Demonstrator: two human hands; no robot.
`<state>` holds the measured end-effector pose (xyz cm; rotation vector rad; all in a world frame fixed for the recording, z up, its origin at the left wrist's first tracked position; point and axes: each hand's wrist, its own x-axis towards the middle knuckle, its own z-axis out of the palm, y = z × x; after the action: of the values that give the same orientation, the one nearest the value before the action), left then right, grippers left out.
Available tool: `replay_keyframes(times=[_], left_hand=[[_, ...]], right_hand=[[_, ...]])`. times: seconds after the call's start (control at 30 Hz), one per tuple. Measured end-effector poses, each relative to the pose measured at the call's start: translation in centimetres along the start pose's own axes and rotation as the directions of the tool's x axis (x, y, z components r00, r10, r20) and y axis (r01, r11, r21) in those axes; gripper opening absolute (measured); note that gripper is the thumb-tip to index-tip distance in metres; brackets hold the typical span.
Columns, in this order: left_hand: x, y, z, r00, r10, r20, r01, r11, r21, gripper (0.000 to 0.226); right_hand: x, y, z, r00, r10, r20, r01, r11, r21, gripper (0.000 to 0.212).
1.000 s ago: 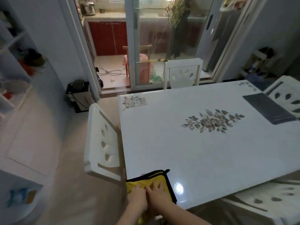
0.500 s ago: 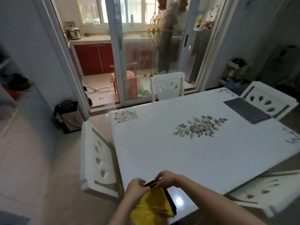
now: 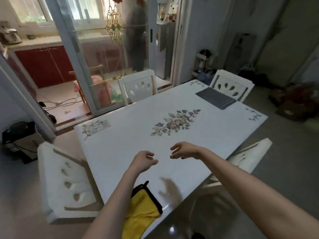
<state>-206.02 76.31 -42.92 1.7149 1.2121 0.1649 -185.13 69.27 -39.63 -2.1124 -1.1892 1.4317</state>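
The left grip [image 3: 143, 161] and the right grip [image 3: 185, 151] are both up in the air over the counter [image 3: 129, 135]. They are near each other but do not touch. The fingers on each are loose and a bit bent, and they hold nothing.

The yellow cloth [image 3: 143, 209] lies on the near corner of the counter, below the left arm. The arm hides one side of it. I cannot tell if its low end hangs off the counter.

A dark blur [image 3: 170, 188] sits on the counter beside the cloth. It looks like the shadow of a hand.

The counter is white, smooth and shiny, with a flower picture [image 3: 176, 121] in the middle. A flat grey mat [image 3: 215, 98] lies at the far right corner.

White chairs stand around it: one at the left [image 3: 63, 178], one at the far end [image 3: 138, 87], one behind the mat [image 3: 231, 85] and one at the right [image 3: 250, 152]. Their backs have leaf-shaped holes.

Behind is a glass door [image 3: 103, 57]. Red cupboards [image 3: 44, 66] show past it, a bit blurry.
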Motion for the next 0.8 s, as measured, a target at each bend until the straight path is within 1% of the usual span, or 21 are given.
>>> replay_keyframes(times=[0.17,0.27,0.37,0.53,0.63,0.73,0.8], left_hand=[[1.7,7.4,4.0,0.992,0.120,-0.028,-0.120,0.993,-0.006,0.042],[2.6,12.7,8.4,0.981,0.190,-0.033,-0.191,0.982,-0.003,0.042],[3.6,17.5,13.0,0.974,0.223,-0.038,-0.223,0.975,0.019,0.044],[5.8,27.1,22.2,0.965,0.262,0.010,-0.262,0.959,0.109,0.047],[7.0,32.3,26.7,0.951,0.309,-0.007,-0.303,0.938,0.169,0.047],[8.1,36.7,30.9,0.942,0.336,-0.005,-0.331,0.928,0.170,0.047],[8.8,40.1,34.1,0.938,0.345,0.037,-0.346,0.922,0.175,0.047]], right_hand=[[-3.9,3.7,-6.9,0.985,-0.086,-0.146,0.098,0.992,0.078,0.052],[-6.6,7.4,-12.4,0.957,-0.119,-0.266,0.163,0.975,0.149,0.048],[-8.6,11.5,-17.6,0.931,-0.140,-0.337,0.203,0.967,0.157,0.048],[-11.4,18.5,-28.1,0.918,-0.142,-0.371,0.177,0.982,0.060,0.053],[-12.8,21.6,-33.3,0.912,-0.134,-0.389,0.151,0.988,0.013,0.055],[-14.1,24.4,-37.7,0.895,-0.137,-0.425,0.147,0.989,-0.009,0.057],[-15.3,26.6,-40.9,0.882,-0.121,-0.456,0.134,0.991,-0.004,0.057]])
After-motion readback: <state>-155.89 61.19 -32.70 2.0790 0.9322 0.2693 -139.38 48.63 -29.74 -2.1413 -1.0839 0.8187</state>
